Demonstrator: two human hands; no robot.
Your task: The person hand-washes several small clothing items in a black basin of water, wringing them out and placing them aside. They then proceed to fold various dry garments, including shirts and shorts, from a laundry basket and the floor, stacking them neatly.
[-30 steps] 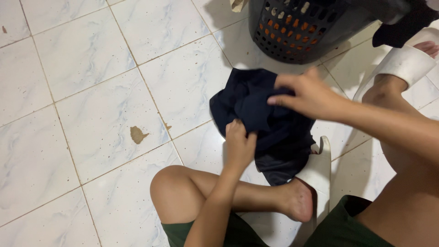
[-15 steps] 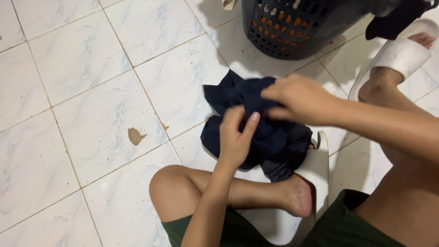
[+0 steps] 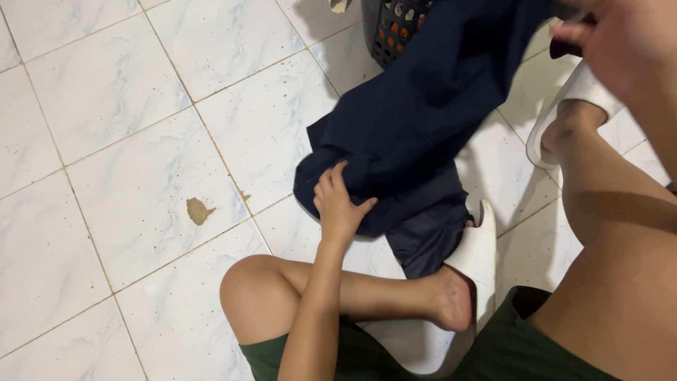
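Observation:
A dark navy garment [image 3: 423, 106] stretches from the floor up to the top right of the head view. My right hand [image 3: 620, 35] is raised close to the camera at the top right and grips the garment's upper end. Lower down, my left hand [image 3: 337, 204] presses on the cloth's bottom edge near the floor, its fingers spread on the fabric. I sit on the tiled floor with my left leg folded under the garment.
A dark perforated laundry basket [image 3: 391, 28] with orange cloth inside stands behind the garment at the top. White slippers [image 3: 479, 254] are on both my feet. A brown stain [image 3: 196, 210] marks the white tiles at left.
My right hand has lifted the garment up and to the right, pulling it out long. My left hand has dropped from a pinch on the bundle to the lower edge.

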